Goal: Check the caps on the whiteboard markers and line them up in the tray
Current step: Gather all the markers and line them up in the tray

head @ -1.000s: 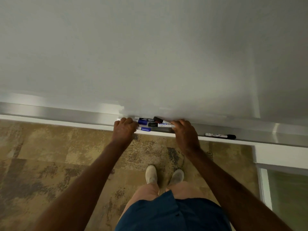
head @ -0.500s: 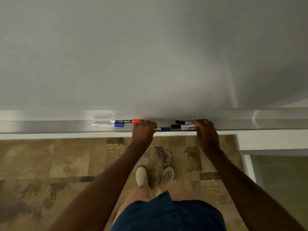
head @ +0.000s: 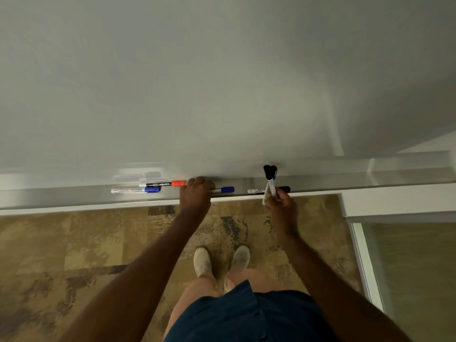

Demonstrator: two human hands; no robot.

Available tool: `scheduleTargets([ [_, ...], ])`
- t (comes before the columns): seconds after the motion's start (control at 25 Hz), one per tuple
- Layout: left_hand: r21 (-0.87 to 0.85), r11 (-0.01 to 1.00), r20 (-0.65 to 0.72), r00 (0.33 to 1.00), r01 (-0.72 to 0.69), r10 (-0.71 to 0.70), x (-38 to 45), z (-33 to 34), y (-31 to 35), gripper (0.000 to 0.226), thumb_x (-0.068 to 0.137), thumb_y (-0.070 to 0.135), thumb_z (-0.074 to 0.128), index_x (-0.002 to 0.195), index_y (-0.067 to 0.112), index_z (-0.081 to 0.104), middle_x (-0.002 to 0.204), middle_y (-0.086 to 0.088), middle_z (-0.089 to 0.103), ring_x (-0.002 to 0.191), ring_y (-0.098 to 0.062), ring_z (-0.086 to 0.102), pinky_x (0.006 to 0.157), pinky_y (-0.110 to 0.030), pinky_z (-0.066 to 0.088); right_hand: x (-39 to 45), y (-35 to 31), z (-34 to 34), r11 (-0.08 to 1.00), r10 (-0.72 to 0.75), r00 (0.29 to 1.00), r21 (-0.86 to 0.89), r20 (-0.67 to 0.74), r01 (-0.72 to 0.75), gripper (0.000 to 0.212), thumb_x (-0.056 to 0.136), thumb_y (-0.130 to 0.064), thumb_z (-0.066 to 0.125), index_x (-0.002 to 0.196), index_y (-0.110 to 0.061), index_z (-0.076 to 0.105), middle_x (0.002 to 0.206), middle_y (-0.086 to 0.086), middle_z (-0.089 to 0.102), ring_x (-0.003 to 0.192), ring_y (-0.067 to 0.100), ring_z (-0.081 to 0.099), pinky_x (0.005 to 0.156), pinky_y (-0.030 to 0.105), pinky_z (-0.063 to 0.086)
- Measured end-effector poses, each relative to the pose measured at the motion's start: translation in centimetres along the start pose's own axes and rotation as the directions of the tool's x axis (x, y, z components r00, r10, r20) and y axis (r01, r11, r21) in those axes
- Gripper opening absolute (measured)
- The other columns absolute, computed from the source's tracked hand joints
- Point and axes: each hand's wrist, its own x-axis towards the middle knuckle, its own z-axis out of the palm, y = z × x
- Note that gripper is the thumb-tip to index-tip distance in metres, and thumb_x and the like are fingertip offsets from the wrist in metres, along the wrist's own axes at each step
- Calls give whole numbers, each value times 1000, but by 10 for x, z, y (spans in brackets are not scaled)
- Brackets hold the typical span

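A metal marker tray (head: 74,195) runs along the bottom of the whiteboard. My right hand (head: 281,208) grips two black-capped markers (head: 270,181), lifted upright above the tray. Behind them a black-capped marker (head: 256,191) lies flat in the tray. My left hand (head: 196,193) rests on the tray, closed over the body of a blue-capped marker (head: 225,189) whose cap sticks out to the right. To the left lie a red-capped marker (head: 162,184) and another blue-capped marker (head: 135,190).
The whiteboard (head: 222,82) fills the upper view. Below are a patterned brown carpet (head: 74,255), my shoes (head: 220,260), and a glass panel with a white frame (head: 365,262) at the right.
My right hand has lifted two black-capped markers off the tray and stood them upright. A third black-capped marker now shows in the tray. My left hand has stayed on the blue-capped marker.
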Motion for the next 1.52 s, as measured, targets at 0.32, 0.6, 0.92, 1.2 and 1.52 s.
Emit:
scheduleTargets([
  [0.32,79,997,9,1000,11,-12,1,-1,5,25,91,15,66,111,28,73,117,2,69,111,-23,59,91,-41,46,12,-40,20,302,555,762,773,333,-558,9,100,-6,59,106,1,56,102,22,66,92,32,68,74,38,65],
  [0.6,84,996,20,999,37,-39,0,0,11,25,91,15,66,113,27,73,120,0,68,114,-25,58,93,-45,47,35,-57,23,264,569,718,738,401,-621,12,104,-9,52,106,3,54,103,27,66,114,40,65,103,47,53],
  [0.92,73,996,27,998,52,-54,-1,-1,14,22,93,17,64,111,26,75,117,-4,67,111,-26,58,87,-45,53,46,-38,-23,896,414,898,108,153,-431,21,101,-14,54,114,-2,66,96,13,74,74,18,70,57,25,57],
  [1.2,80,996,37,999,30,-33,0,-1,13,27,94,16,66,116,28,74,112,-7,66,107,-27,58,83,-46,56,49,5,-31,477,-280,939,-820,202,318,35,96,-12,58,130,-16,64,130,10,64,121,32,55,101,46,47],
  [1.52,89,993,113,992,-75,64,-2,-3,12,32,99,17,58,127,31,68,110,-8,61,103,-26,55,81,-43,55,49,8,-6,306,-407,777,-730,480,611,42,96,-9,62,137,-11,60,135,12,63,128,31,56,108,46,47],
])
